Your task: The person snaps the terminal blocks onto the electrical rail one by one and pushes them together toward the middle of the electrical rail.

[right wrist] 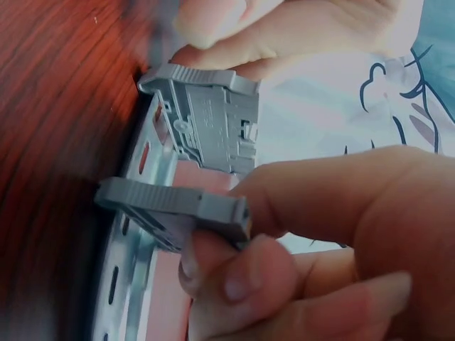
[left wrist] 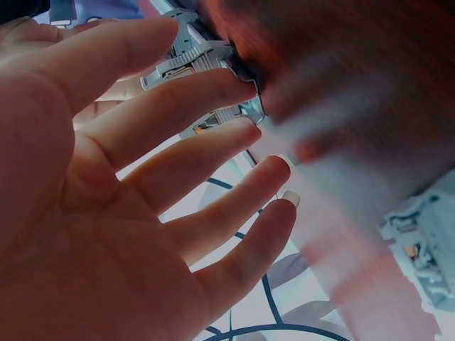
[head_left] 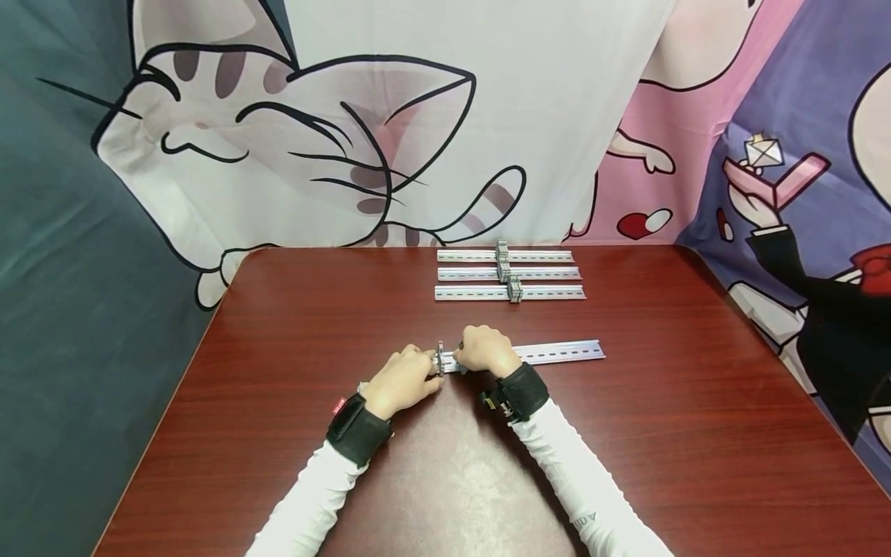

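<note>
A slotted metal DIN rail (head_left: 560, 353) lies on the table under both hands. My right hand (head_left: 487, 350) pinches a grey terminal block (right wrist: 170, 206) between thumb and fingers, on edge over the rail. Beside it, with a gap between, a second grey terminal block (right wrist: 213, 121) stands upright at the rail's left end. My left hand (head_left: 402, 379) is at that end, its fingers (left wrist: 185, 160) mostly straight and spread, with thumb and index fingertips right at the second block.
Three more rails lie parallel at the table's back edge, the front rail (head_left: 473, 293) among them, carrying grey terminal blocks (head_left: 514, 290) near their middles. Another grey block (left wrist: 426, 245) shows at the left wrist view's right edge. A printed cloth (head_left: 543, 116) hangs behind the table.
</note>
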The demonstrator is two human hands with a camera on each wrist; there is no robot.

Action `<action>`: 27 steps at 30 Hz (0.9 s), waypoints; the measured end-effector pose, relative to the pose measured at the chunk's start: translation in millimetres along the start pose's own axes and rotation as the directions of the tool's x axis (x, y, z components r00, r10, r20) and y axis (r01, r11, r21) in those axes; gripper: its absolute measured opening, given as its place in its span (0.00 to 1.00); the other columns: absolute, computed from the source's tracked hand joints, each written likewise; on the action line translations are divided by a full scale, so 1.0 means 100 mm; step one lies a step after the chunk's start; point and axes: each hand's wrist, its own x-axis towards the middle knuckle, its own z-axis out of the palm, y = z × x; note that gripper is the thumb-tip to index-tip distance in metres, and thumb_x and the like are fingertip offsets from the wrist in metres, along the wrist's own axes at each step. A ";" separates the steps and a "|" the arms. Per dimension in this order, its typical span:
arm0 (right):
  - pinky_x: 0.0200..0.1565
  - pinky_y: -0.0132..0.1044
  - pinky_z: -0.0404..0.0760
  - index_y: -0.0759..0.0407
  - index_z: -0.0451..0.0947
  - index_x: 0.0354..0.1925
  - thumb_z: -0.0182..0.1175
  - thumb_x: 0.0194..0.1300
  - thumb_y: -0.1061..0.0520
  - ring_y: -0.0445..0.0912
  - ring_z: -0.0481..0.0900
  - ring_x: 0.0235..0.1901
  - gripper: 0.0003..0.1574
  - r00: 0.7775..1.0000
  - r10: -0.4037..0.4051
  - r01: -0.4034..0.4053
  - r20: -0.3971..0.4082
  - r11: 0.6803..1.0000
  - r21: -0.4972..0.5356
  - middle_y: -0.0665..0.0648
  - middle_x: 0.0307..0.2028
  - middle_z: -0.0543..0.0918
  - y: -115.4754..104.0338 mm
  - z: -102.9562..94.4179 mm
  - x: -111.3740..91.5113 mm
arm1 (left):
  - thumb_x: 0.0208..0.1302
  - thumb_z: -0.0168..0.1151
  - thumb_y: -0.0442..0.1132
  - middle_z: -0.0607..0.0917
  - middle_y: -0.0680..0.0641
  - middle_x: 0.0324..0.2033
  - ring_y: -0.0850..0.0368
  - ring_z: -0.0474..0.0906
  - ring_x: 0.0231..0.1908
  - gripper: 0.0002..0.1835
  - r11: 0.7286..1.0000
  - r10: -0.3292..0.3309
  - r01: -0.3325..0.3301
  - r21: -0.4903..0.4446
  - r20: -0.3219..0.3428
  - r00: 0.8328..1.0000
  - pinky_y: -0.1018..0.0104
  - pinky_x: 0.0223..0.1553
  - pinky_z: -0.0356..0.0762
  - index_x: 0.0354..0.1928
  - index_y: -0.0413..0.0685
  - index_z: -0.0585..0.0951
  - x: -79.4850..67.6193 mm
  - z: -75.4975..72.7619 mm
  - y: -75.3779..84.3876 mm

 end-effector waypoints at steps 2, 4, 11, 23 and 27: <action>0.31 0.46 0.76 0.52 0.75 0.18 0.59 0.58 0.52 0.49 0.78 0.30 0.14 1.000 -0.010 0.010 -0.008 1.000 0.010 0.56 0.31 0.83 0.00 0.00 0.01 | 0.61 0.65 0.42 0.82 0.48 0.29 0.45 0.78 0.39 0.16 1.000 -0.001 0.001 -0.004 -0.012 1.000 0.52 0.35 0.75 0.16 0.51 0.76 0.00 0.01 0.00; 0.30 0.45 0.76 0.52 0.75 0.17 0.60 0.57 0.52 0.49 0.78 0.29 0.14 1.000 -0.015 0.016 -0.011 1.000 0.023 0.56 0.30 0.83 0.00 0.00 0.01 | 0.60 0.64 0.42 0.82 0.48 0.28 0.45 0.78 0.38 0.14 1.000 -0.001 0.001 -0.004 -0.028 1.000 0.51 0.35 0.75 0.17 0.50 0.77 0.01 0.01 0.01; 0.31 0.47 0.77 0.54 0.74 0.19 0.59 0.54 0.55 0.51 0.78 0.31 0.10 0.999 -0.004 0.005 -0.046 1.000 0.025 0.59 0.34 0.84 -0.02 0.00 0.03 | 0.60 0.64 0.41 0.83 0.48 0.27 0.44 0.79 0.37 0.10 1.000 -0.006 0.006 0.009 -0.065 0.998 0.50 0.35 0.76 0.23 0.47 0.79 0.04 0.03 0.00; 0.31 0.46 0.78 0.57 0.77 0.21 0.60 0.52 0.57 0.53 0.78 0.33 0.07 0.997 0.057 -0.053 -0.046 0.994 0.092 0.62 0.37 0.84 -0.05 0.02 0.04 | 0.59 0.65 0.40 0.82 0.48 0.26 0.45 0.79 0.34 0.10 1.000 0.003 -0.002 0.016 -0.083 0.997 0.51 0.32 0.76 0.22 0.48 0.79 0.02 0.05 0.02; 0.33 0.44 0.78 0.57 0.77 0.20 0.60 0.52 0.57 0.52 0.78 0.33 0.07 0.998 0.038 -0.035 -0.050 0.997 0.073 0.62 0.36 0.84 -0.03 0.02 0.05 | 0.59 0.64 0.39 0.82 0.48 0.26 0.45 0.78 0.33 0.09 1.000 0.016 -0.015 0.016 -0.091 0.996 0.51 0.31 0.76 0.23 0.47 0.80 0.03 0.06 0.03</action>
